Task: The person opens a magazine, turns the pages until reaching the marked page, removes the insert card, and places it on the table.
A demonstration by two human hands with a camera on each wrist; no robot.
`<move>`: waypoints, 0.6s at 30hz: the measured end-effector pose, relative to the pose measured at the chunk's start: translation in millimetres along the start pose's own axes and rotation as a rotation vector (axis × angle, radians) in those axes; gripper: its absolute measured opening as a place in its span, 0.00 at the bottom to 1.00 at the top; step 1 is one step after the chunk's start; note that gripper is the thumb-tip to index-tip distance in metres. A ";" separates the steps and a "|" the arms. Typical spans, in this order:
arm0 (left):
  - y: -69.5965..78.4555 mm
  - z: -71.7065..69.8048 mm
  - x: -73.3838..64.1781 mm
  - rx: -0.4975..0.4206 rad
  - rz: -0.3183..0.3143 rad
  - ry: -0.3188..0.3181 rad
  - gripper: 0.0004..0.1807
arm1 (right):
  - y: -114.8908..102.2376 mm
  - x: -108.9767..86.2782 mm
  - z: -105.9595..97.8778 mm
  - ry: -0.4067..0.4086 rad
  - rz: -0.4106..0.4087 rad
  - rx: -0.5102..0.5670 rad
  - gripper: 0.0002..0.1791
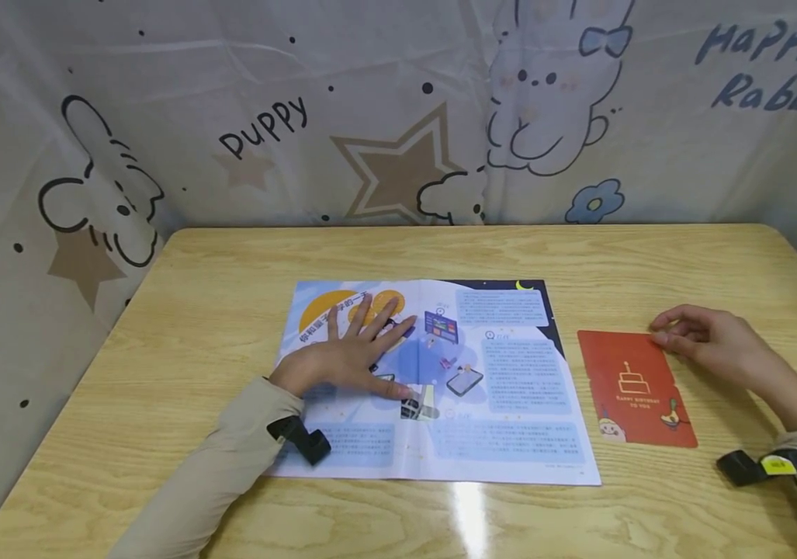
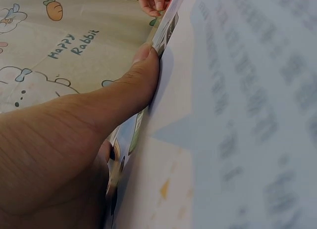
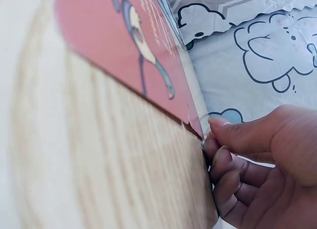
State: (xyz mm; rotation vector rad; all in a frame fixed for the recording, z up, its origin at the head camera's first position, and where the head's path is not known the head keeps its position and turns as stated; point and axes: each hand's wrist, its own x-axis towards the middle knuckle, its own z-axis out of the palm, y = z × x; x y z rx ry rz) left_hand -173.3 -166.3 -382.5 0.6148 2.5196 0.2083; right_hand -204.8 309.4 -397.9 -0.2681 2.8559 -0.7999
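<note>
An open magazine [image 1: 517, 450] with printed text and drawings lies flat on the wooden table. My left hand [image 1: 345, 359] rests on its left page, fingers spread and thumb reaching towards the centre fold. In the left wrist view the left thumb [image 2: 131, 85] lies along the page. To the right is a red birthday card [image 1: 639, 388] with a cake drawing. At the card's far right corner my right hand [image 1: 715, 349] has thumb and forefinger together, the other fingers curled. The right wrist view shows those fingertips [image 3: 220, 121] at the red card's corner [image 3: 163, 90].
Wooden tabletop [image 1: 181, 349] extends around the magazine and card. Behind it hangs a pale cloth [image 1: 384, 62] printed with cartoon animals and stars. A black strap [image 1: 300, 439] is on the left wrist, and another black strap [image 1: 743, 468] is on the right.
</note>
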 end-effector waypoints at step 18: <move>-4.6 0.7 -15.9 -0.130 0.065 0.321 0.38 | -17.3 -7.3 -0.8 0.139 -0.101 -0.059 0.17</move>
